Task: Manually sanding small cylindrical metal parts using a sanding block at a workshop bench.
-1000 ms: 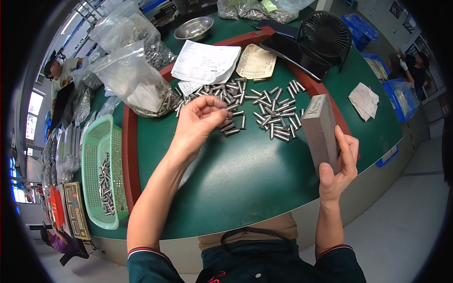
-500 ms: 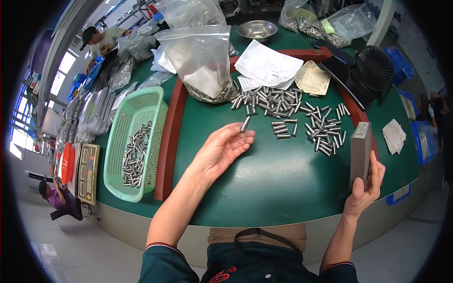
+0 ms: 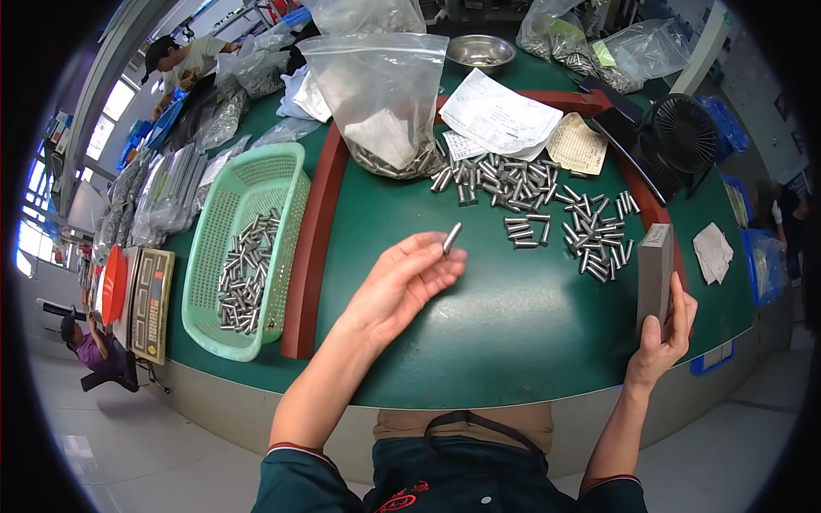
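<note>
right hand (image 3: 663,338) clasps upright grey block (image 3: 656,269) at the table's near right edge | left hand (image 3: 410,282) pinches one metal pin (image 3: 451,237) at fingertips above green table (image 3: 496,333) | loose pins (image 3: 547,201) beyond | green basket (image 3: 244,248) of pins left | clear bag (image 3: 385,94) farther back

Metal pin in the left hand, grey block in the right

The left hand (image 3: 402,286) is open, palm up, above the green table (image 3: 479,342), pinching a short silvery metal pin (image 3: 451,237) at its fingertips; the pin stands tilted, its upper end leaning away to the right. The right hand (image 3: 663,338) grips a grey rectangular block (image 3: 655,269) from below at the table's right edge, holding it upright on its narrow end, its long face turned toward the pin. More pins of the same kind lie scattered in a loose heap (image 3: 547,205) on the table beyond both hands.
</note>
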A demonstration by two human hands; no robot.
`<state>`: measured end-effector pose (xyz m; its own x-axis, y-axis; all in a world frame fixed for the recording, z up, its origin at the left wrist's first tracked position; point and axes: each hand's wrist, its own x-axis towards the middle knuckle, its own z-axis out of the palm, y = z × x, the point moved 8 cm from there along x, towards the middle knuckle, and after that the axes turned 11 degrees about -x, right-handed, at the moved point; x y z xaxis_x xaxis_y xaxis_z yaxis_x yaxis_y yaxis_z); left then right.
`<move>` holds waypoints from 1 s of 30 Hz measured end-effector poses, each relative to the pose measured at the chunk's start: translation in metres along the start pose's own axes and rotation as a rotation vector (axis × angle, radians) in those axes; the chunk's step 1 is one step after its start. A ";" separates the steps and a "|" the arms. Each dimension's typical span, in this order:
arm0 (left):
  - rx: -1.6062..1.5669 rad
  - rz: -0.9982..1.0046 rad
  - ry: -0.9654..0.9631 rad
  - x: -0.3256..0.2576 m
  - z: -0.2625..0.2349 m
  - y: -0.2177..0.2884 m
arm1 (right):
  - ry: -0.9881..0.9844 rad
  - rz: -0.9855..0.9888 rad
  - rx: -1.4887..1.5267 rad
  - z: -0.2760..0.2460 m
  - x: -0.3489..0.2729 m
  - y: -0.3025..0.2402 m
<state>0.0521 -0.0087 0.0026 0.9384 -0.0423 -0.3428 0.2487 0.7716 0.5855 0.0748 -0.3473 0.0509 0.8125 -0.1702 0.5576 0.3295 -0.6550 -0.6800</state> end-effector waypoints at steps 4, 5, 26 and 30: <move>0.039 -0.061 -0.202 -0.070 0.082 -0.003 | -0.013 -0.004 -0.029 -0.001 -0.002 0.002; 0.140 -0.064 -0.269 -0.094 0.100 0.005 | -0.014 -0.010 -0.019 0.002 -0.002 0.001; 0.043 0.030 -0.093 -0.004 -0.005 0.000 | -0.085 -0.167 -0.127 0.013 -0.003 -0.018; 0.014 0.024 -0.085 -0.005 -0.008 0.000 | -0.096 -0.203 -0.138 0.015 -0.004 -0.022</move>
<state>0.0451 -0.0033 -0.0014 0.9609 -0.0781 -0.2656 0.2288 0.7640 0.6032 0.0718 -0.3217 0.0566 0.7803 0.0409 0.6240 0.4271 -0.7637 -0.4841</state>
